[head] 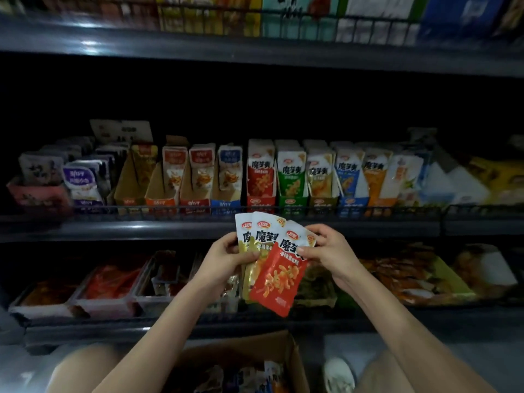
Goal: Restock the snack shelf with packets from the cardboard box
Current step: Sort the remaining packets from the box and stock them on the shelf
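A fan of three snack packets is held up in front of the middle shelf edge. My left hand (226, 255) grips the two yellow-and-white packets (256, 239) at the back. My right hand (326, 248) pinches the red-and-white packet (279, 282) at the front of the fan, near its top. The open cardboard box (241, 364) sits on the floor between my knees with several loose packets in it. On the snack shelf (198, 226) behind, display cartons hold upright packets, including a red carton (261, 177) of the same kind.
A low wire rail (312, 211) runs along the front of the middle shelf. Green, yellow, blue and orange cartons (326, 177) stand to the right of the red one. Clear tubs (107, 287) of dark snacks fill the shelf below. A white shoe (338, 375) shows at the bottom.
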Demonstrator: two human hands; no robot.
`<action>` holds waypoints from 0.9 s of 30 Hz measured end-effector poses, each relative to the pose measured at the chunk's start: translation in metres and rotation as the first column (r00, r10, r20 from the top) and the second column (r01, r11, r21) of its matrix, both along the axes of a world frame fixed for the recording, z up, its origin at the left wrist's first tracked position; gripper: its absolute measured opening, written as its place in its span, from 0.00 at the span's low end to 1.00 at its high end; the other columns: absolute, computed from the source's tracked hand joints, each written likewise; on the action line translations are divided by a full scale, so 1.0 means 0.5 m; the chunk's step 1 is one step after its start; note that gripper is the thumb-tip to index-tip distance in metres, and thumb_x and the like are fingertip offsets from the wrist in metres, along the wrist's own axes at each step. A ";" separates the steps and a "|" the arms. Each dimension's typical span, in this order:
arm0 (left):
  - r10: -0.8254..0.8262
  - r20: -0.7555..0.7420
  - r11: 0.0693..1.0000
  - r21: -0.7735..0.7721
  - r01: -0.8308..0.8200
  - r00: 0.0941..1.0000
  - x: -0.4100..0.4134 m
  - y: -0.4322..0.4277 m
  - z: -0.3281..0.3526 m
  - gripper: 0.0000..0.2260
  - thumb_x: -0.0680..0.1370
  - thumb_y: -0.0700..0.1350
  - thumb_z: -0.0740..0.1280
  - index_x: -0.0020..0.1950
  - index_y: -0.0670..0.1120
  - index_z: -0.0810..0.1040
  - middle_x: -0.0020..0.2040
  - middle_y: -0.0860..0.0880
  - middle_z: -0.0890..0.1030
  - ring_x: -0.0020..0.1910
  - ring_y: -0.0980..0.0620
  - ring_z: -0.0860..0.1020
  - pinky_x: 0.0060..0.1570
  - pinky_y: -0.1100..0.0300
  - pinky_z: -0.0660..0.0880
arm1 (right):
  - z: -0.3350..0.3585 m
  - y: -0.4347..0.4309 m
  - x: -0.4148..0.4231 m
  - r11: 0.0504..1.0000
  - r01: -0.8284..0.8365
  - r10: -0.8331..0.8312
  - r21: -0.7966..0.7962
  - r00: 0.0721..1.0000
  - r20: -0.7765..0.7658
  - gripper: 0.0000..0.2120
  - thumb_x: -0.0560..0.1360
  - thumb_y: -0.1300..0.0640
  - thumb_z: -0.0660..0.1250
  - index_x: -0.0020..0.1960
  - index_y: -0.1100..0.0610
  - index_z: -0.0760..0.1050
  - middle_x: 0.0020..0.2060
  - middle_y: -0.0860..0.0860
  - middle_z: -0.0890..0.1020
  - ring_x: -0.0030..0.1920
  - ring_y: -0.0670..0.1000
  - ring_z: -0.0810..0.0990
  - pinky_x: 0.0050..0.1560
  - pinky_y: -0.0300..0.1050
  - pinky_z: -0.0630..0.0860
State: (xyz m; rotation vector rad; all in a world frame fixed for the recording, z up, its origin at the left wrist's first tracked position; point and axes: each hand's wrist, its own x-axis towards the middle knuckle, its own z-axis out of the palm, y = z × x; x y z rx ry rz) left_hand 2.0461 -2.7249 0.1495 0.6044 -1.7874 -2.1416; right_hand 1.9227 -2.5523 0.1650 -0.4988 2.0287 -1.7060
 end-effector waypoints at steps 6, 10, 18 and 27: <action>0.095 -0.033 0.992 -0.076 -0.098 0.995 -0.031 -0.026 0.027 0.12 0.73 0.33 0.70 0.51 0.48 0.78 0.51 0.44 0.84 0.50 0.43 0.82 0.52 0.43 0.78 | 0.061 0.017 -0.057 0.975 0.132 -0.146 -0.177 0.987 -0.069 0.15 0.70 0.69 0.71 0.51 0.57 0.71 0.47 0.56 0.80 0.42 0.51 0.82 0.32 0.40 0.79; 0.209 -0.057 0.968 -0.131 -0.215 0.976 -0.033 -0.080 0.046 0.10 0.75 0.36 0.70 0.51 0.49 0.78 0.50 0.47 0.84 0.51 0.46 0.82 0.56 0.43 0.77 | 0.101 -0.032 -0.103 0.953 0.192 -0.249 -0.235 0.938 -0.243 0.15 0.73 0.66 0.70 0.55 0.54 0.70 0.51 0.54 0.79 0.49 0.51 0.80 0.41 0.44 0.80; 0.387 -0.121 0.893 -0.199 -0.404 0.914 -0.058 -0.181 0.090 0.08 0.76 0.38 0.70 0.49 0.51 0.77 0.53 0.47 0.82 0.54 0.47 0.80 0.57 0.45 0.76 | 0.164 -0.209 -0.178 0.946 0.223 -0.322 -0.234 0.605 -0.728 0.11 0.78 0.62 0.64 0.60 0.59 0.73 0.44 0.45 0.76 0.33 0.47 0.72 0.33 0.37 0.67; 0.396 -0.188 0.855 -0.280 -0.436 0.899 -0.102 -0.251 0.101 0.07 0.77 0.38 0.68 0.50 0.50 0.79 0.49 0.50 0.83 0.51 0.50 0.81 0.51 0.51 0.77 | 0.092 -0.316 -0.264 0.881 0.340 0.183 0.329 0.396 -0.900 0.15 0.77 0.57 0.65 0.62 0.48 0.75 0.53 0.53 0.79 0.56 0.56 0.75 0.52 0.46 0.66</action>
